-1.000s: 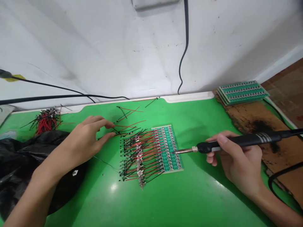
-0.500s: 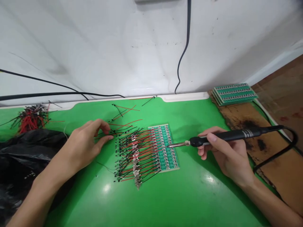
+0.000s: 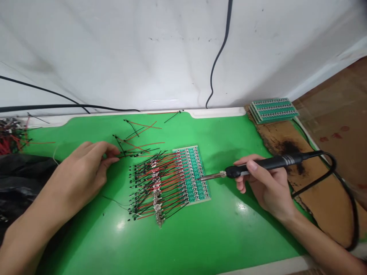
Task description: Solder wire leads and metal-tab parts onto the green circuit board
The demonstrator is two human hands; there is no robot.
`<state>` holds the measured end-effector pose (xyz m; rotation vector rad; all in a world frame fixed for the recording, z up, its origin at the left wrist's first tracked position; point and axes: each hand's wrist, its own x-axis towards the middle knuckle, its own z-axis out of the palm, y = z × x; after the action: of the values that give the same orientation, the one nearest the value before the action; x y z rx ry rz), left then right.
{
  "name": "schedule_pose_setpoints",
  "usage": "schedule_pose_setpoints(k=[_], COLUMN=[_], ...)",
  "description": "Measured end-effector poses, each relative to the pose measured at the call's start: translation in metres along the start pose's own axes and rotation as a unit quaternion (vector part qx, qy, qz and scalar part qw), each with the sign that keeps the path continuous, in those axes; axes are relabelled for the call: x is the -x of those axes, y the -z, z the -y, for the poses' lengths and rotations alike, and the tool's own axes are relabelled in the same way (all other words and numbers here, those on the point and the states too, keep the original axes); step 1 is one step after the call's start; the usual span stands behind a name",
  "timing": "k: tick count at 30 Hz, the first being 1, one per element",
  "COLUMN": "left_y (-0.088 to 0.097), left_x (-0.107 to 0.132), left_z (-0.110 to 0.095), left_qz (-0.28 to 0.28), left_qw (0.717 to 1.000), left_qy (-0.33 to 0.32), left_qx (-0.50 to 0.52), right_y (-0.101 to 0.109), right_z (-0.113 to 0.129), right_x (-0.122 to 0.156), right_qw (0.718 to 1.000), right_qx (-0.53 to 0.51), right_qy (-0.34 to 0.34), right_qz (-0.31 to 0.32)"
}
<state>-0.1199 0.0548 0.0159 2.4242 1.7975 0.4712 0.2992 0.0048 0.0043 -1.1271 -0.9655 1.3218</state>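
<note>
Left fingers (image 3: 111, 148) have drawn together — beside loose red-and-black wires (image 3: 140, 148), left of the green rectangular circuit board (image 3: 191, 183); right fingers (image 3: 254, 167) clamp a black-handled soldering iron (image 3: 269, 163) — its metal tip at that board.

A scuffed white wall (image 3: 129, 57) stands behind a glossy green tabletop (image 3: 186, 244) with a white edge (image 3: 220, 113). Light reflects in two bright spots (image 3: 120, 225) on its near half, left and right. A brown, red-marked surface (image 3: 335, 103) lies at far right.
</note>
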Motion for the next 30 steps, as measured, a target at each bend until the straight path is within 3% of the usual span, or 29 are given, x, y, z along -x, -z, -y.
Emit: schedule_pose_setpoints(k=[7,13,23,30], left_y=[0.000,0.002,0.010,0.020], left_x=[0.001,0.003,0.007,0.007], left_z=[-0.003,-0.006,-0.008,-0.008], left_qz=[0.004,-0.003,-0.053,-0.086], left_qw=[0.999,0.999,0.997,0.995], left_qy=[-0.037,-0.042,-0.030,-0.023], left_qx=[-0.014,-0.026,-0.049,-0.032], right_y=[0.005,0.001,0.003,-0.001], right_z=[-0.002,-0.009,-0.008,-0.009], right_x=[0.001,0.007,0.009,0.019], right_qw=[1.000,0.999,0.997,0.994], right_qx=[-0.006,0.026,0.047,0.073], right_qy=[-0.012,-0.008,0.053,0.058], right_qz=[0.006,-0.040,-0.043,-0.064])
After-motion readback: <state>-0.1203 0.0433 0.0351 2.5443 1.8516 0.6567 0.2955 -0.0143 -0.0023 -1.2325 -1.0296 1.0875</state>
